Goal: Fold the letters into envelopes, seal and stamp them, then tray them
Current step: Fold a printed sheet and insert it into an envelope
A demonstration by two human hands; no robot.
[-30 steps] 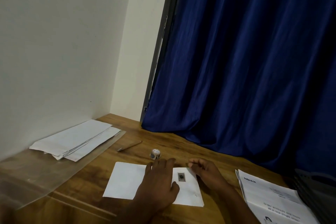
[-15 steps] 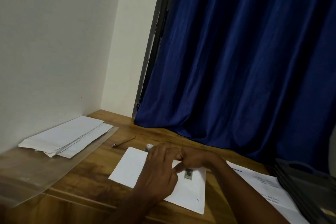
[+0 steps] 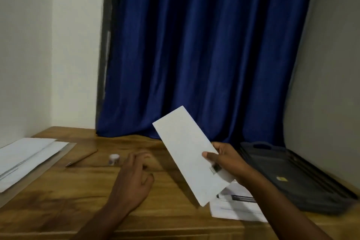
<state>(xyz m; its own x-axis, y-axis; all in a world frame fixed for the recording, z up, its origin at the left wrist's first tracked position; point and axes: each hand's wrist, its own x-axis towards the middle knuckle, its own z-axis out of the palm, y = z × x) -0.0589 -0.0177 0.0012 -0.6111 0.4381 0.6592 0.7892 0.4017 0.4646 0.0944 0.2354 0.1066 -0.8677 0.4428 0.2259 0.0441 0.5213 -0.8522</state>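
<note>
right hand [image 3: 227,159] pinches stamped envelope [image 3: 191,154], long axis tilted up-left. dark tray [image 3: 296,179] lies just right. left hand [image 3: 134,177] relaxed, empty.

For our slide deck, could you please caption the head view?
Right hand lifts a stamped envelope toward the dark tray; left hand hovers over the wooden desk.

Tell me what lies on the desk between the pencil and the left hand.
In the head view, a small roll of stamps stands on the desk between the pencil and the left hand, touching neither.
</note>
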